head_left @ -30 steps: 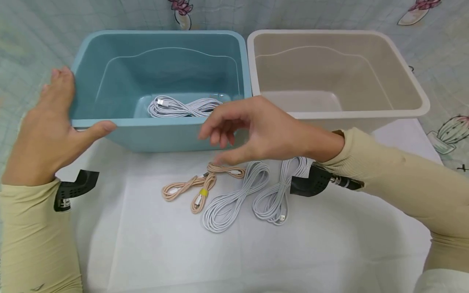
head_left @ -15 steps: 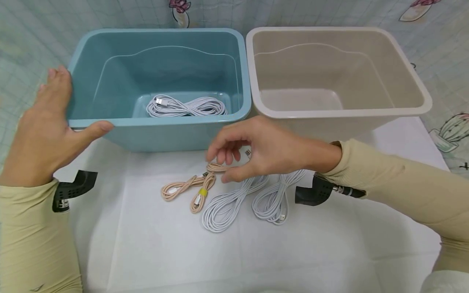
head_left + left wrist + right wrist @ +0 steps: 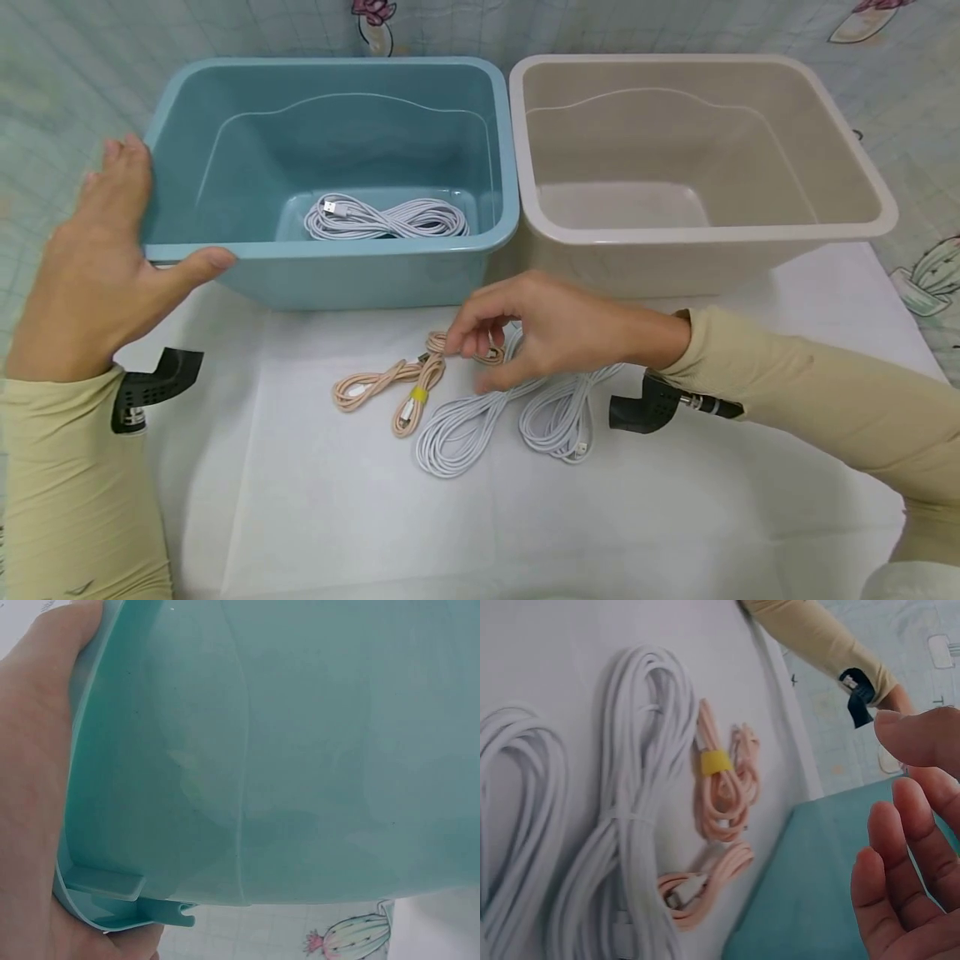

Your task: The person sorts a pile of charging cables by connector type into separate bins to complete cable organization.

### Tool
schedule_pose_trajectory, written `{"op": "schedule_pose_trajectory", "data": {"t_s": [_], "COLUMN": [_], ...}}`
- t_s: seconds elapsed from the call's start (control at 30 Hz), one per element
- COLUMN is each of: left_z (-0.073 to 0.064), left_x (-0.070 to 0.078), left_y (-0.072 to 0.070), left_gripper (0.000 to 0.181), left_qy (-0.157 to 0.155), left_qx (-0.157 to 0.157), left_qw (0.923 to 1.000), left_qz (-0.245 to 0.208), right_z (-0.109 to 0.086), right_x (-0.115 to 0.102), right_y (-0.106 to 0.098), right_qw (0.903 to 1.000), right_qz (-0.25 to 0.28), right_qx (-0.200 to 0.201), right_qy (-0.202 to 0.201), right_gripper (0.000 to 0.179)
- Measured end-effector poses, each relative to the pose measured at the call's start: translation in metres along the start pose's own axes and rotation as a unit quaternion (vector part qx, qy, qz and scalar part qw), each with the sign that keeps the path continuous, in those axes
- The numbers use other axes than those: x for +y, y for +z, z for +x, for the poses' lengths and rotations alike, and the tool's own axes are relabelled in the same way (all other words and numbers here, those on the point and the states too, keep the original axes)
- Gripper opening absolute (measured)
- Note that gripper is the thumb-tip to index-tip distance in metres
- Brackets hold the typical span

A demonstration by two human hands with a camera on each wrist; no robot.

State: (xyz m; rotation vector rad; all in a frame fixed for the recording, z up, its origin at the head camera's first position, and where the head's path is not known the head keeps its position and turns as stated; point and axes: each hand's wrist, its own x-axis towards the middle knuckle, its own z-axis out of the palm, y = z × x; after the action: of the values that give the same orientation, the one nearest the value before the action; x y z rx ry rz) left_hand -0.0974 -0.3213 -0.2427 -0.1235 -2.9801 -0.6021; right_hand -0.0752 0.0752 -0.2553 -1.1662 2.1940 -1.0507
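My left hand grips the front left corner of the blue bin, its thumb over the front rim and its fingers along the left side. In the bin lies a white coiled USB cable. My right hand hovers with nothing in it, fingers loosely bent and thumb apart, above the cables on the table. Beneath and beside it are two white cable coils and three small beige cables. One beige cable has a yellow tie; another lies left of it. The third is partly hidden by my fingers.
A beige bin stands right beside the blue one, its front rim near my right forearm. A white cloth covers the table. Behind and at the sides hangs a patterned curtain. Black wrist cameras sit on both sleeves.
My right hand has moved back from the blue bin's front rim, down and slightly right over the cables. The left hand has stayed at the bin's corner.
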Motion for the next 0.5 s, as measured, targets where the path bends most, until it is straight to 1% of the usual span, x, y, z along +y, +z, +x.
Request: {"op": "schedule_pose_trajectory", "data": {"t_s": [0.17, 0.37, 0.5], "left_z": [-0.001, 0.000, 0.002], "left_x": [0.000, -0.001, -0.002], "left_y": [0.000, 0.001, 0.002], "left_gripper": [0.105, 0.106, 0.106], "left_qy": [0.000, -0.002, 0.001], "left_qx": [0.000, -0.001, 0.005], "left_qw": [1.0000, 1.0000, 0.9999], "left_qz": [0.002, 0.005, 0.010], "right_z": [0.000, -0.001, -0.001], "right_x": [0.012, 0.023, 0.028], "right_y": [0.008, 0.017, 0.022], "right_qw": [0.9997, 0.9991, 0.9986], "right_qz": [0.003, -0.025, -0.035], "right_qx": [-0.019, -0.031, -0.037], "right_qy": [0.012, 0.017, 0.014], "right_gripper": [0.033, 0.035, 0.036]}}
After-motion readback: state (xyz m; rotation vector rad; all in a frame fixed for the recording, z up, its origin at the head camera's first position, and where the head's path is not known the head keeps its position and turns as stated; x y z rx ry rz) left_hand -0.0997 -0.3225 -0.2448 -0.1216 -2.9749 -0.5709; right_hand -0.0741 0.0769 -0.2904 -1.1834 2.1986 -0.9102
